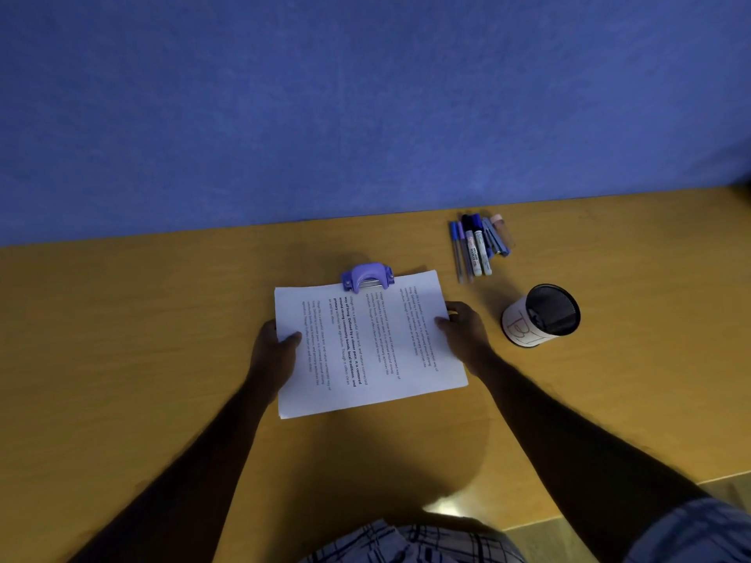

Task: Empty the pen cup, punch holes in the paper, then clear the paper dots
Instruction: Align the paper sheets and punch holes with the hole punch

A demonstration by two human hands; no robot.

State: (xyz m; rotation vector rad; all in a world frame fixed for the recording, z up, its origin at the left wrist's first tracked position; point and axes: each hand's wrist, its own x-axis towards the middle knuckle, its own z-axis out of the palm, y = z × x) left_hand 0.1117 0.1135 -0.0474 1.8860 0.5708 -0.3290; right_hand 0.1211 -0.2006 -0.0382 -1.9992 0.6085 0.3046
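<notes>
From the head camera, looking down on the wooden desk (162,339) against a blue wall (284,115). Both hands are on the paper (365,347), a printed sheet lying near the middle of the desk with its lines of text running sideways to the viewer. The left hand (274,351) pinches the sheet's left edge, thumb on top and fingers tucked underneath, so it's closed on the paper. The right hand (463,325) grips the right edge the same way, thumb pressed on top near the far corner, fingers curled under.

The far edge of the sheet sits in the mouth of the hole punch (367,277), a small purple one, roughly at the middle of that edge. Whether the paper is fully seated in the slot, I can't tell.

Off to the right, the pen cup (540,316) is a black mesh one with a white paper label, tilted toward the camera; something dark shows inside but I can't make it out. Beyond it, close to the wall, the pens and markers (477,245) lie bunched side by side on the desk.
</notes>
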